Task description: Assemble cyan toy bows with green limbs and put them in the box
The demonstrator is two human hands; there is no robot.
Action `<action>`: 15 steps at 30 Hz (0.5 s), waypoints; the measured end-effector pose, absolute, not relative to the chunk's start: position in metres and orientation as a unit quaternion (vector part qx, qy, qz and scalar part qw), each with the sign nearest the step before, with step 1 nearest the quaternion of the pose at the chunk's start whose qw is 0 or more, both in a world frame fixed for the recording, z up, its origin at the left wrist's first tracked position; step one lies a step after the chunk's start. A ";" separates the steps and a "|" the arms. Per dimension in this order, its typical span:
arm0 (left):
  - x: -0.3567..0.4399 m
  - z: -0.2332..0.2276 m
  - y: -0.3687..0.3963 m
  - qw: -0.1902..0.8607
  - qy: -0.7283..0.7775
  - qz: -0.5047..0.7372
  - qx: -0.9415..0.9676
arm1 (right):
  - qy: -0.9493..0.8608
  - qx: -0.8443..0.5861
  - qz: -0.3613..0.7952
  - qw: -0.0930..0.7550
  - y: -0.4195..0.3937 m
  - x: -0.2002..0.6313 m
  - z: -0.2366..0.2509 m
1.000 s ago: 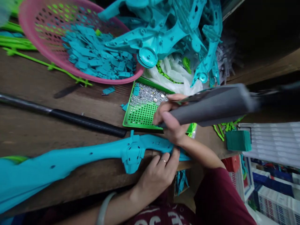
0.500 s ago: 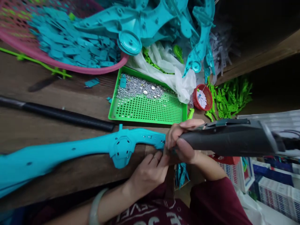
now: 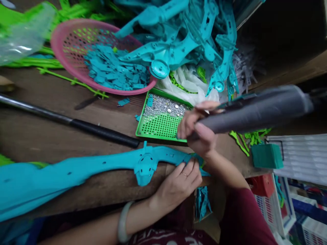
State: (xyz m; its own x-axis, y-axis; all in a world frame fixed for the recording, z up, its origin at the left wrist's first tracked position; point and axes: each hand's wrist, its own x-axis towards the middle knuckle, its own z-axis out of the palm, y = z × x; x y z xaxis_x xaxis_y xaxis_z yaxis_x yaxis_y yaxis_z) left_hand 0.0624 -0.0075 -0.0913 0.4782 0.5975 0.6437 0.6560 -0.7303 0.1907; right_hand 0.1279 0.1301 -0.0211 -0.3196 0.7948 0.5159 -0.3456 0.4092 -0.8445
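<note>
Teal moulded shell (image 3: 84,170), long and gun-shaped, lies flat along the near edge of the wooden bench (image 3: 38,136), running from 9 o'clock to centre; biggest item on the surface. Heap of matching teal shells (image 3: 184,44) is stacked at 12 o'clock, with a pink basket (image 3: 66,41) of small teal clips at 11 o'clock. A black rod (image 3: 97,131) lies across the bench just behind the shell. Grey powered driver (image 3: 255,109) comes in from 3 o'clock, barrel roughly level, nose pointing toward centre. Green perforated tray (image 3: 159,126) sits at centre, with loose silver screws (image 3: 163,107) piled at its far end. Right hand (image 3: 198,131) is wrapped around the driver's nose, fingers closed tight on it, thumb on top. Left hand (image 3: 178,183) rests on the shell's right end, fingertips flat and together, pressing it to the bench; cannot tell if anything is pinched under them. Change from half a second ago: the driver was down at the shell's right end, nose beside the left fingers; now it is lifted and moved back over the tray's right edge, just by the screws. The shell has not shifted and the left hand holds the same spot. Reads as one fastening point done and the driver nose back at the screw supply.
</note>
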 end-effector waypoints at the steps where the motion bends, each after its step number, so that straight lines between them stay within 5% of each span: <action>1: 0.064 -0.091 -0.006 0.047 -0.361 -0.351 -0.862 | -0.614 -0.198 0.505 0.573 0.139 0.116 -0.025; 15: 0.063 -0.090 -0.005 0.058 -0.352 -0.365 -0.860 | -0.706 -0.311 0.497 0.397 0.151 0.082 -0.064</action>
State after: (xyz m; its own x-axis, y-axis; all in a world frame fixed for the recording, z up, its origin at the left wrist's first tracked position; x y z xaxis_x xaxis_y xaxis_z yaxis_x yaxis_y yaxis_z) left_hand 0.0634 -0.0051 -0.0897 0.4865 0.5627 0.6684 0.6474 -0.7459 0.1568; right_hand 0.0816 0.1512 -0.0635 -0.4908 0.8343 0.2512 0.0441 0.3117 -0.9492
